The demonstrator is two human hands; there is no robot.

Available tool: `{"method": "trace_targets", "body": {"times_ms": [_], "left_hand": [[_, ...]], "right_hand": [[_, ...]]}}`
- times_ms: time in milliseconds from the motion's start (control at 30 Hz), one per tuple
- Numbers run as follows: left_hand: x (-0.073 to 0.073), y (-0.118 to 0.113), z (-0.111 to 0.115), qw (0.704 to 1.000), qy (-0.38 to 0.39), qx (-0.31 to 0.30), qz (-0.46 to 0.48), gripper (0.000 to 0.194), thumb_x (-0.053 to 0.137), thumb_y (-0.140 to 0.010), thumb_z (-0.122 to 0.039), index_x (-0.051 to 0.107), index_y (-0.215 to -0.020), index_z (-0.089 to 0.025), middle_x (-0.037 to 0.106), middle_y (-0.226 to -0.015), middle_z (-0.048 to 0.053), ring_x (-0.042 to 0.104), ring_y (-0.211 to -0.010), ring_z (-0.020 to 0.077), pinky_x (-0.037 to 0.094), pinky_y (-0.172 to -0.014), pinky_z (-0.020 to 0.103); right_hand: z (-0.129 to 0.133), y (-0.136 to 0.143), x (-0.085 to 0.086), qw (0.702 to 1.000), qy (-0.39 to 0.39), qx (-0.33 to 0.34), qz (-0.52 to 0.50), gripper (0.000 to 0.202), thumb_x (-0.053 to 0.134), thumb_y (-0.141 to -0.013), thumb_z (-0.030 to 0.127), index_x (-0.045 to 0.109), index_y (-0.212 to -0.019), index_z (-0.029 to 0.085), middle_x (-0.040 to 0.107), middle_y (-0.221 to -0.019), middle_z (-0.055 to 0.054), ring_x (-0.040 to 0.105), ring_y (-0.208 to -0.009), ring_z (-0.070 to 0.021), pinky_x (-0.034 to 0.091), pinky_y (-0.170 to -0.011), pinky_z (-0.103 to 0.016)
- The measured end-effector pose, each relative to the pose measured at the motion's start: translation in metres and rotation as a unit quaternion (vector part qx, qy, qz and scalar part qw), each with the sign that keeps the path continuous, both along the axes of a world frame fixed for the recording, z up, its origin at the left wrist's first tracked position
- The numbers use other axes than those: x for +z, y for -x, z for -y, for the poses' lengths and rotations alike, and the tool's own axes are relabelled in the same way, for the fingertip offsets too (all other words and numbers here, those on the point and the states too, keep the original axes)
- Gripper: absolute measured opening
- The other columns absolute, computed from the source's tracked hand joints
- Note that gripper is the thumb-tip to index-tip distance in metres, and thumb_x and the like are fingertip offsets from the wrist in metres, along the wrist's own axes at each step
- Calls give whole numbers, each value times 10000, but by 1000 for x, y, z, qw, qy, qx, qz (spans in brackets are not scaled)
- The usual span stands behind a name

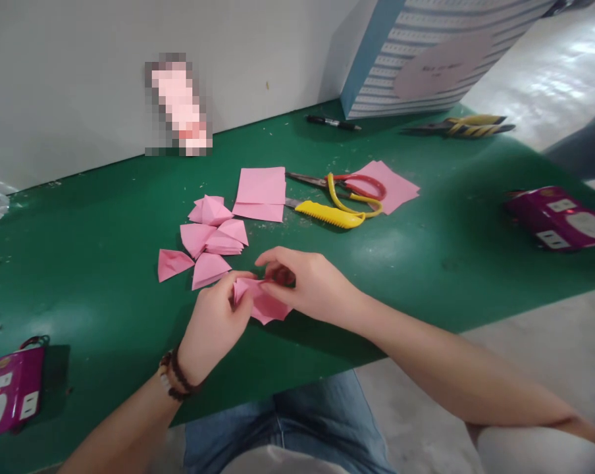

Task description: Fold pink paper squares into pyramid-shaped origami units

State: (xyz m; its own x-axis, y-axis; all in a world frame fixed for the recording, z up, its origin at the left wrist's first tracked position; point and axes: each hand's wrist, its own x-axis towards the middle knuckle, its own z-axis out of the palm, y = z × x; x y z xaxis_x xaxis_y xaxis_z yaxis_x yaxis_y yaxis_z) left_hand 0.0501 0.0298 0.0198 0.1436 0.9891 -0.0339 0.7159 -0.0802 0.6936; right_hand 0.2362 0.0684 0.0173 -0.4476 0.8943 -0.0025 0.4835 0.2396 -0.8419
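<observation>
My left hand (218,326) wears beaded bracelets at the wrist and pinches the left side of a pink paper piece (268,306). On its other side, my right hand (297,283) grips the same paper between thumb and fingers. The paper looks partly folded, with a pointed lower edge, and fingers cover its upper part. Just beyond my left hand lie several folded pink paper pieces (211,266), some fanned into petal-like shapes. Farther back are square pink sheets (262,184), with another pink stack (389,184) partly under the scissors.
Red-and-yellow-handled scissors (359,191) and a yellow utility knife (330,214) lie behind my hands. A pen (333,123), pliers (468,126) and a striped box (426,59) stand or lie along the back. Purple devices (561,220) sit at both sides of the green table (426,276).
</observation>
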Motion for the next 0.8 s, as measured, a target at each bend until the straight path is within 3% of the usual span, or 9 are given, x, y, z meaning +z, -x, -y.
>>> {"method": "trace_targets", "body": {"times_ms": [67,133,233,400,533,667,800], "left_hand": [[2,2,-2,1000,2,19,14,224,522,-841,-222,680,-995,-185,541,-528,-66,422,-385,96,316,-398,208],[4,5,-3,999,-5,41,16,226,530,-842,-233,690,-997,-192,487,-481,-81,414,-375,96,305,-392,203],[5,8,-3,997,-38,66,3,240,549,-843,-235,692,-1031,-191,478,-464,-86,410,-366,91,317,-399,200],[1,10,-1,995,-70,75,7,262,566,-841,-205,680,-1077,-197,737,-789,2,528,-432,86,412,-449,200],[-2,8,0,995,-61,69,43,272,549,-852,-174,657,-1100,-198,764,-1011,38,669,-598,120,511,-556,203],[-2,6,0,994,-76,65,43,263,549,-860,-173,658,-1099,-182,767,-987,48,667,-605,124,504,-548,205],[0,3,1,995,-75,55,22,243,563,-866,-192,682,-1077,-171,698,-653,-22,472,-380,69,365,-404,183]], "right_hand": [[-4,-5,2,995,52,-27,-86,229,590,-860,309,596,-1071,221,720,-879,-19,671,-749,-151,531,-677,-275],[-9,-12,3,979,120,-53,-155,202,507,-892,308,590,-1050,214,724,-923,-38,679,-781,-150,544,-665,-272],[-15,-20,3,973,174,-22,-154,197,561,-827,243,619,-1011,201,735,-947,-47,690,-844,-163,554,-702,-289],[-14,-18,-2,979,155,49,-120,276,682,-771,272,643,-1028,181,737,-916,-39,693,-858,-166,542,-746,-311],[-12,-15,-5,977,169,72,-104,399,760,-742,363,642,-1074,176,723,-954,-51,685,-835,-164,540,-689,-288],[-9,-13,-6,983,145,77,-78,416,772,-750,367,647,-1110,198,713,-1002,-45,679,-834,-158,549,-704,-283],[-6,-7,-6,996,58,49,-40,335,725,-801,315,648,-1110,212,727,-926,-15,680,-766,-139,542,-690,-261]]}}
